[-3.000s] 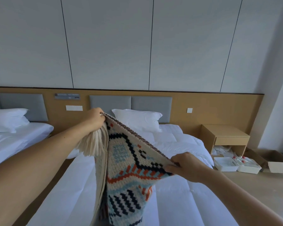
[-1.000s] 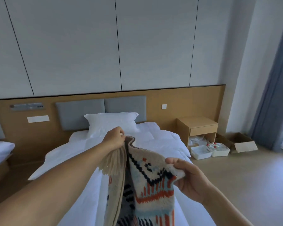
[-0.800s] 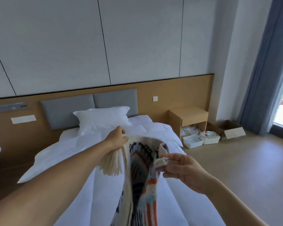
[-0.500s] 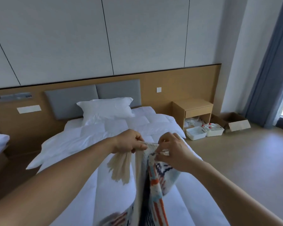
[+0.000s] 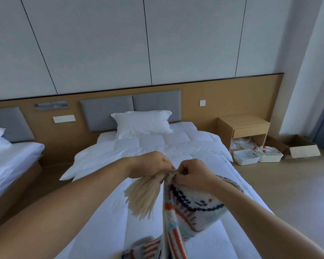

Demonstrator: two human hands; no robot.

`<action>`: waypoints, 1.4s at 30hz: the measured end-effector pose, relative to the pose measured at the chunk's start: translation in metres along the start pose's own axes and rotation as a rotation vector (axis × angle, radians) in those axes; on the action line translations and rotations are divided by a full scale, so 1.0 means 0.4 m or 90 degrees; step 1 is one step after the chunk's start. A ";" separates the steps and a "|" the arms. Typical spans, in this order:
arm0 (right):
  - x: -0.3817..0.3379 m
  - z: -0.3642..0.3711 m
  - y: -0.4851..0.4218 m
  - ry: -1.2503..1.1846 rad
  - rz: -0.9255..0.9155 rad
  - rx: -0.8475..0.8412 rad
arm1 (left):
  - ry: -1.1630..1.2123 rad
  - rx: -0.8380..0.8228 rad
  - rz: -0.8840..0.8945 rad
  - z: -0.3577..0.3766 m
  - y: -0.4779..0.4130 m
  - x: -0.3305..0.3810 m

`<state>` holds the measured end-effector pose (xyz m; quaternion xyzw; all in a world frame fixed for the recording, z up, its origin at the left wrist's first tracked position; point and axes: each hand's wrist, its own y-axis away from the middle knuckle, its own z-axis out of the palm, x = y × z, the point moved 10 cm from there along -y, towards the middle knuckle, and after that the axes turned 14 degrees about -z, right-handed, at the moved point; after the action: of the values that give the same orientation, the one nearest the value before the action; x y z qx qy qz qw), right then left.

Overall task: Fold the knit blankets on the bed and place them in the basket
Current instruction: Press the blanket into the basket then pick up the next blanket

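A patterned knit blanket (image 5: 187,206) in cream, orange, navy and pale blue hangs doubled over above the white bed (image 5: 176,146). My left hand (image 5: 151,166) grips one top corner, and a cream fringe (image 5: 144,195) dangles below it. Right beside it, my right hand (image 5: 192,175) is closed on the other top corner, so both corners meet. The blanket's lower end trails onto the bed at the bottom of the view. No basket is visible.
A white pillow (image 5: 141,122) lies at the head of the bed. To the right stand a wooden nightstand (image 5: 244,128), two white trays (image 5: 258,157) and a cardboard box (image 5: 297,148) on the floor. A second bed (image 5: 9,159) is at the left.
My right hand has carried its corner leftward to meet the left hand, closing the blanket in half. Both hands have lowered, and the view has turned back a little to the left.
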<state>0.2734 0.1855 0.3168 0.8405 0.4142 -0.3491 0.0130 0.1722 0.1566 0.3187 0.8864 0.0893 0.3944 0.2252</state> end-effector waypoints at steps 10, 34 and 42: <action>-0.048 0.026 0.005 -0.026 -0.042 -0.024 | -0.186 0.106 0.050 -0.030 0.060 -0.012; -0.254 -0.319 -0.025 0.325 -0.339 0.031 | -0.204 0.632 0.076 -0.591 0.314 0.063; -0.301 -0.300 -0.048 -0.099 -0.243 -0.150 | -0.169 0.700 0.130 -0.617 0.336 0.096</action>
<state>0.2792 0.1527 0.4849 0.7103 0.6012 -0.3580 0.0762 0.0129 0.1322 0.5521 0.9193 0.1659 0.1950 -0.2989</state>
